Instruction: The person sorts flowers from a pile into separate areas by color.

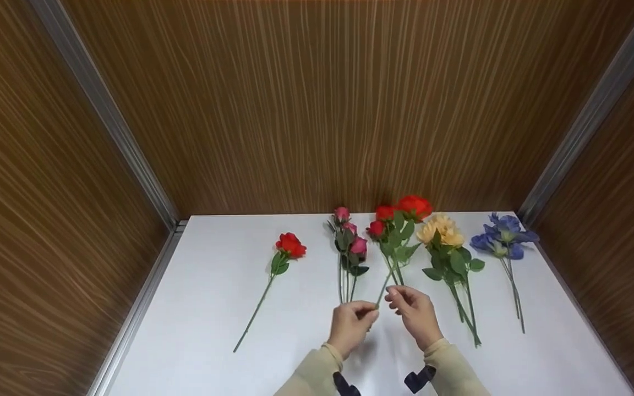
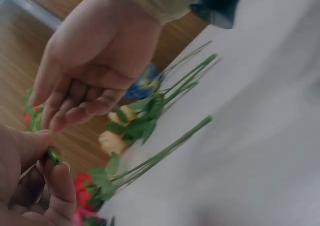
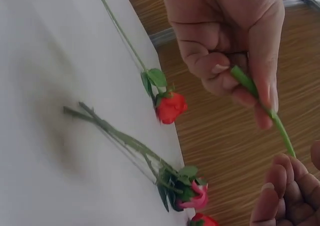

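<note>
Between its thumb and fingers, my left hand (image 1: pixel 353 324) pinches a green flower stem (image 3: pixel 283 133) close to its cut end. The stem slants up and away, over the group of red flowers (image 1: pixel 415 208) at the back of the white table (image 1: pixel 196 319). My right hand (image 1: pixel 417 316) is beside the stem, just above the left hand, its fingers loosely bent and the thumb near the stem. In the left wrist view the cut end (image 2: pixel 54 155) pokes out between the left thumb and fingers. Leaves and blooms overlap where the held stem reaches the red group.
A single red rose (image 1: pixel 290 245) lies to the left. Pink roses (image 1: pixel 358 245) lie left of the red group, yellow flowers (image 1: pixel 442 230) right of it, and blue flowers (image 1: pixel 507 228) farthest right. Wood-grain panels (image 1: pixel 317 110) enclose the table's back and sides.
</note>
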Motion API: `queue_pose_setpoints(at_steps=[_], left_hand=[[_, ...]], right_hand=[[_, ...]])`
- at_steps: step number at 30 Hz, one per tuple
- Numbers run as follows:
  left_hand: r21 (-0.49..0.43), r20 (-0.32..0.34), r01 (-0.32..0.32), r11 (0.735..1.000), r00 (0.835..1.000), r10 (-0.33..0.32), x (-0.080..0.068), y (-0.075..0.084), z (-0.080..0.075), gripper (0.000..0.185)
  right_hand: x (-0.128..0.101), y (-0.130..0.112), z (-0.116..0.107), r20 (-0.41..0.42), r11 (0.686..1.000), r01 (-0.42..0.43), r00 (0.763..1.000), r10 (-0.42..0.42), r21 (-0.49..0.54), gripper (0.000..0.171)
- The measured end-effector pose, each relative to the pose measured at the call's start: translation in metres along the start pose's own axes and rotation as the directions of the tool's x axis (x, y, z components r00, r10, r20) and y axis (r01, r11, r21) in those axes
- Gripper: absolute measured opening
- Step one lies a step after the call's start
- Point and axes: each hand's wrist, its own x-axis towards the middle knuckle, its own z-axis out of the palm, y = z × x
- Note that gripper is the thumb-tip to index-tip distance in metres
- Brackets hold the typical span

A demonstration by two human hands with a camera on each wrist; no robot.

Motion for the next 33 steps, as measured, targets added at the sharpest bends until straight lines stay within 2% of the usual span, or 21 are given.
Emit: queue_pose_setpoints(at_steps=[9, 12, 17, 23, 29, 33], left_hand=[[0.116, -0.016, -0.059, 0.992, 0.998, 0.061, 0.007, -0.012, 0.052, 0.007], [0.155, -0.016, -0.068, 0.986, 0.997, 0.071, 0.011, -0.020, 0.067, 0.005], [0.219, -0.024, -0.065, 0.973, 0.997, 0.072, 0.018, -0.032, 0.086, 0.008], [0.332, -0.057, -0.065, 0.941, 0.994, 0.089, 0.027, -0.038, 0.098, 0.010], [0.367, -0.025, -0.024, 0.930, 0.999, 0.036, 0.032, -0.042, 0.101, 0.005], [0.392, -0.017, 0.005, 0.920, 1.000, 0.002, 0.033, -0.047, 0.101, 0.004]], right_hand=[[0.018, 0.018, -0.025, 0.023, 0.991, -0.108, 0.994, 0.110, -0.079, 0.017], [0.026, 0.023, -0.030, 0.006, 0.987, -0.106, 0.994, 0.107, -0.124, 0.010], [0.041, 0.032, -0.036, -0.015, 0.968, -0.100, 0.995, 0.099, -0.229, 0.008], [0.056, 0.044, -0.038, -0.059, 0.926, -0.128, 0.992, 0.114, -0.355, 0.010], [0.063, 0.053, -0.039, -0.054, 0.908, -0.147, 0.989, 0.136, -0.393, 0.010], [0.065, 0.060, -0.038, -0.033, 0.880, -0.146, 0.989, 0.147, -0.452, 0.010]])
